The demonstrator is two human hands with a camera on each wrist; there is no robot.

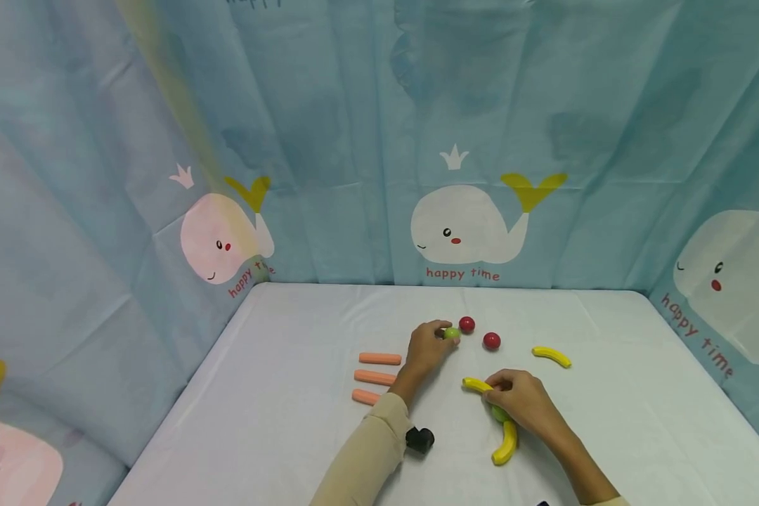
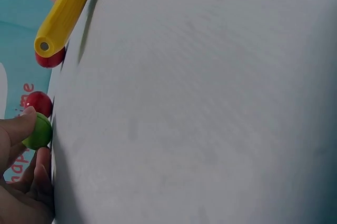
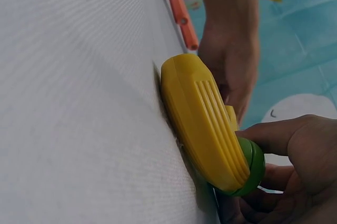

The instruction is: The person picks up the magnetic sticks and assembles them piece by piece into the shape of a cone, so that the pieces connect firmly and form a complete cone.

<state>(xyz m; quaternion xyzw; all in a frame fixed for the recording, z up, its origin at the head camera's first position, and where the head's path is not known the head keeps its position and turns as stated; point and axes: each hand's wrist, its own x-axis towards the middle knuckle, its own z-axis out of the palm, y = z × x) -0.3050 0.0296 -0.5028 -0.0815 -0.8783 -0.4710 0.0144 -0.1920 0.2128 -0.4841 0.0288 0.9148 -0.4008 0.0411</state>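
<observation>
My left hand (image 1: pixel 429 348) pinches a green ball (image 1: pixel 452 333) between thumb and fingers, beside a red ball (image 1: pixel 466 324). Slightly nearer and to the right lies another red ball (image 1: pixel 491 341). My right hand (image 1: pixel 523 398) grips a curved yellow toy rod (image 1: pixel 476 384), whose end shows a round metal-like spot in the left wrist view. Partly under that hand sits a green ball (image 3: pixel 256 166), touching the end of a second curved yellow rod (image 1: pixel 506 444). The hand hides where the gripped rod meets this ball.
Several straight orange rods lie left of my left forearm, one of them farthest back (image 1: pixel 380 358). Another curved yellow rod (image 1: pixel 552 356) lies to the right on the white tablecloth (image 1: pixel 259 393). A whale-printed blue curtain (image 1: pixel 354 140) stands behind the table.
</observation>
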